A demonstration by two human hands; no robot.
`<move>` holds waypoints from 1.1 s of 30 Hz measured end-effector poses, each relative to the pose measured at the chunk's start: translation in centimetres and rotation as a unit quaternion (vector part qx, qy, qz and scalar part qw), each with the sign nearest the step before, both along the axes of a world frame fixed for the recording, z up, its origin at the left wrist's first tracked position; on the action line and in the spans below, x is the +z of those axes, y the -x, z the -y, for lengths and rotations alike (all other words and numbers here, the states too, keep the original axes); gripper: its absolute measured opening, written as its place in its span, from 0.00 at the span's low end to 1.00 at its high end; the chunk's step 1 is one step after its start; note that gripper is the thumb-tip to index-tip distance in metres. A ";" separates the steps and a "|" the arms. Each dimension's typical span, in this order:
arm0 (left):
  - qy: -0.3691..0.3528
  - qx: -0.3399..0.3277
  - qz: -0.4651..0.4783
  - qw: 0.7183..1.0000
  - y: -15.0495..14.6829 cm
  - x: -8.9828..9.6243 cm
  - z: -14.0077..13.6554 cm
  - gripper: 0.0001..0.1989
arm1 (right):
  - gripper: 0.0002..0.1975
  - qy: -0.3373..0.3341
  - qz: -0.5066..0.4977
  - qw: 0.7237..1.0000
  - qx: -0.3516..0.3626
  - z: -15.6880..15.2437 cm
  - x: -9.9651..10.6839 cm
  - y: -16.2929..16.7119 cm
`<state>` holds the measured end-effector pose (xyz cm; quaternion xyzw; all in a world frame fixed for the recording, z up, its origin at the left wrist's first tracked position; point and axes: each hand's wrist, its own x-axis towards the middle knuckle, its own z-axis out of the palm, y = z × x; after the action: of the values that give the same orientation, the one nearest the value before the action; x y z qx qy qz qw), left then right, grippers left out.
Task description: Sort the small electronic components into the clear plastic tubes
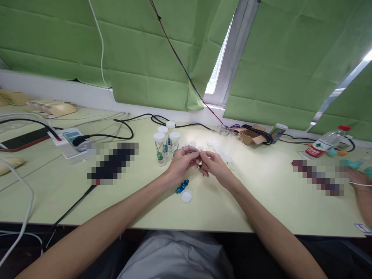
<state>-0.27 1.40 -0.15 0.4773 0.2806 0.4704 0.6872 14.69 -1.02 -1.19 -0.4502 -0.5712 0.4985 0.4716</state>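
My left hand [182, 163] and my right hand [215, 164] meet fingertip to fingertip above the table, both closed in a pinch. What they grip is too small and too covered by the fingers to name; a thin wire-like line shows near them, and a small dark bit shows below the fingertips. Just under my left hand lies a shiny blue metallic piece [182, 186] with a knobbed outline. Close to it, a white round lid [186, 196] rests flat. Left of my hands stand several clear jars [160, 153] with white lids, holding green and blue pieces.
Behind my right hand are several clear cups and lids [226, 155], then an open cardboard box [252, 135]. A red-capped bottle [321, 147] stands at right, near another person's hand [359, 182]. A white power strip [69, 145] and cables lie at left.
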 end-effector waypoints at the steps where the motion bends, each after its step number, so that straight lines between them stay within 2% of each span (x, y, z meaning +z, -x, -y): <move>1: 0.000 0.001 0.000 1.000 0.0 0.0 0.0 0.08 | 0.26 -0.001 0.002 1.000 0.001 0.0 0.0 0.0; 16: -0.001 -0.018 -0.001 1.000 0.0 0.0 0.0 0.09 | 0.28 -0.013 0.007 1.000 0.019 0.3 0.5 0.1; 33: 0.007 0.011 -0.007 1.000 -0.1 0.1 0.1 0.06 | 0.25 -0.010 0.022 1.000 0.001 0.1 0.1 0.0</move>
<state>-0.14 1.33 -0.03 0.4725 0.2938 0.4729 0.6832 14.65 -1.14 -1.12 -0.4555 -0.5870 0.4830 0.4633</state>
